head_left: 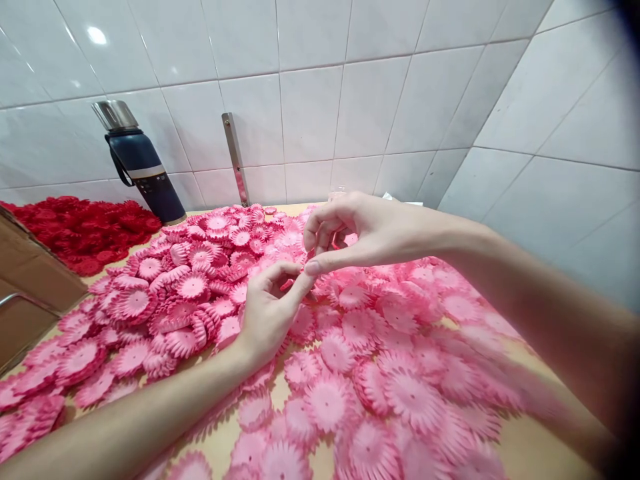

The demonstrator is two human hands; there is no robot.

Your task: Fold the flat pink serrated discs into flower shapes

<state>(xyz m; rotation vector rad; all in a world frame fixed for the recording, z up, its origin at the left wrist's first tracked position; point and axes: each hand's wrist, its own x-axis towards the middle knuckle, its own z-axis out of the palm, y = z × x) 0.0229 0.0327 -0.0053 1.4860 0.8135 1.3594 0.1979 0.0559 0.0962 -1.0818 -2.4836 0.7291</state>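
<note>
My left hand [270, 308] and my right hand [357, 230] meet above the middle of the table, thumb tips close together. Both are closed in a pinch. Whatever sits between the fingertips is hidden or too small to make out. Below and around them lie many pink scalloped petal discs [327, 400], each with a tiny hole at its centre. To the left of my left hand, thicker stacks of pink petal discs [193, 287] are heaped up.
A pile of red petal pieces [95, 230] lies at the back left, beside a cardboard box [37, 287]. Against the tiled wall [315, 100] stand a dark blue thermos [145, 167] with a steel lid and a narrow metal strip [235, 160]. The table [525, 440] shows between discs.
</note>
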